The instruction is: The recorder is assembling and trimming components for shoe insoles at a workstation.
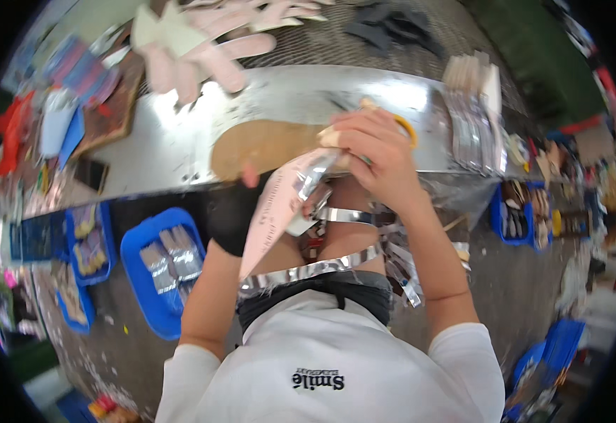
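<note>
A pale pink, printed sheet with a pointed lower end slants over my lap, a shiny silver strip along its upper part. My right hand is closed at the sheet's upper end, with beige covers on some fingertips. My left hand is mostly hidden behind the sheet; one fingertip shows, and a black cuff covers the wrist. How its fingers grip is hidden. Just beyond the hands, a brown sole-shaped piece lies on the metal bench top. A yellow ring handle shows beside my right hand.
Pink and white sole-shaped pieces and dark pieces lie at the back. Silver-ended pieces are stacked at right. A silver band crosses my lap. A blue basket with bundles stands at left, another blue basket at right.
</note>
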The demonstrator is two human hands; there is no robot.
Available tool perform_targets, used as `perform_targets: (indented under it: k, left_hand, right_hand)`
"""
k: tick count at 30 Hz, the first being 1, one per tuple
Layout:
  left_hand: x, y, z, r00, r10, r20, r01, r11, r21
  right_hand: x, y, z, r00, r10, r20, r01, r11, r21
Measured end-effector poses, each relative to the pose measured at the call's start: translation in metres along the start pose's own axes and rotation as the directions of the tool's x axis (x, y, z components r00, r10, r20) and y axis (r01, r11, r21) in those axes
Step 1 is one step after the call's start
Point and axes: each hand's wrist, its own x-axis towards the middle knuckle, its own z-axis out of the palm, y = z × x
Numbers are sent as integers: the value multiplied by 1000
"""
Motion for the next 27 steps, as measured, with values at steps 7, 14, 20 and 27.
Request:
perform_targets:
  k: [7, 14, 20, 27]
  left_hand:
    - [-21, -1, -10, 920, 211, -330, -139, 964, 228]
    - [-20, 4, -10, 831, 305, -464, 35, 805, 592]
    - [-20, 8, -5, 724, 334, -603, 180, 753, 633]
    - [-6, 12, 8, 695, 337, -635, 81, 841, 535]
  right_hand:
    - [-77, 48, -72, 524, 841, -137, -755, 533, 383]
    - [-137, 151, -176, 303, 760, -575, -952, 272, -142]
    - [-134, 164, -150, 701, 438, -563, -711, 381, -591]
    - [-15, -21, -22, 805, 588, 84, -570, 724, 388]
